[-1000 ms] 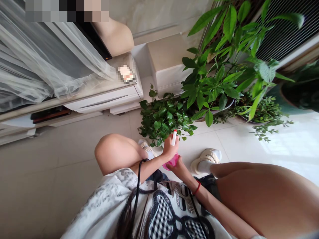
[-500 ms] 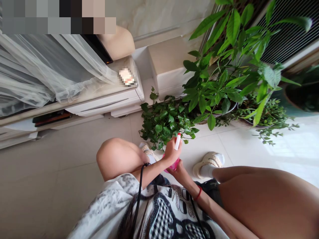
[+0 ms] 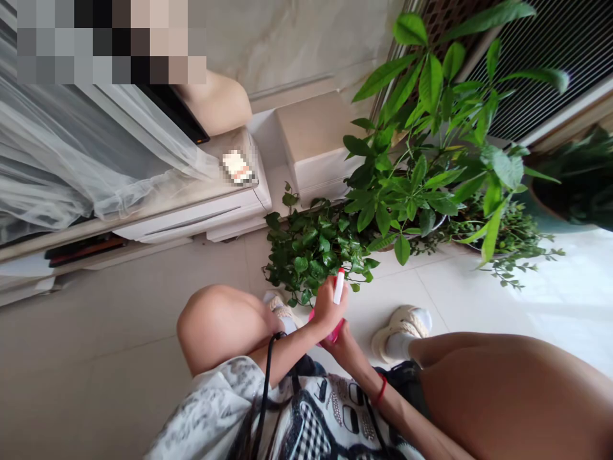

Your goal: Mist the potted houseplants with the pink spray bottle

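A pink spray bottle with a white and red spray head is between my two hands, in front of my body. My left hand is closed around its upper part, just below the spray head. Lower down, my right hand grips the bottle's body, its fingers partly hidden behind it. The spray head points away from me at a leafy green vine plant on the floor, whose leaves look wet. The plant's pot is hidden by foliage.
A tall broad-leaved plant and a small-leaved potted plant stand to the right. Behind is a white box-like cabinet. A low white cabinet with sheer curtain lies left. My shoes rest on pale floor tiles.
The view has shifted slightly, so the plants and cabinets sit a little lower and further left. Both hands keep the same hold on the spray bottle.
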Demonstrator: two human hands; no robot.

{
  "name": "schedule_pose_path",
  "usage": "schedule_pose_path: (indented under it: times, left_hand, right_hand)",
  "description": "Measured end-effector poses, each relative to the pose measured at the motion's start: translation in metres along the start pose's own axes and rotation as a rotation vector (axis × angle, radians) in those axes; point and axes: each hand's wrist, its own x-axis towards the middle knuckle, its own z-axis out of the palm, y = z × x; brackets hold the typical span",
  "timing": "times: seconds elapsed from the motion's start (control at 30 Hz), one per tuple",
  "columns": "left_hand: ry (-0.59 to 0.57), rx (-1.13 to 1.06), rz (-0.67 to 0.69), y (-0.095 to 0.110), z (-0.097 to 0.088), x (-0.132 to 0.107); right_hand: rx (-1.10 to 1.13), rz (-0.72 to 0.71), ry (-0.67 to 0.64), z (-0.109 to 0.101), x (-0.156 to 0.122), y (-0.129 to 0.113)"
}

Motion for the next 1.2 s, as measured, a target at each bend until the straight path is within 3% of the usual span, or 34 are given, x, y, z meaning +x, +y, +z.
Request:
schedule_pose_path:
  times: [0.3, 0.6, 0.93, 1.2]
  left_hand:
    - [-0.060, 0.021, 0.147, -0.003, -0.006, 0.009]
    - [-0.100, -0.030, 0.115, 0.008, -0.005, 0.036]
    - [-0.038, -0.052, 0.093, 0.022, -0.004, 0.051]
    - [-0.120, -0.012, 0.063, 0.022, -0.003, 0.065]
  right_hand:
    - [0.049, 0.071, 0.025, 0.010, 0.015, -0.003]
    - [0.057, 0.037, -0.031, 0.000, 0.035, -0.036]
    - [0.018, 0.060, 0.103, -0.002, 0.051, -0.012]
    - [0.017, 0.173, 0.024, -0.010, 0.059, -0.028]
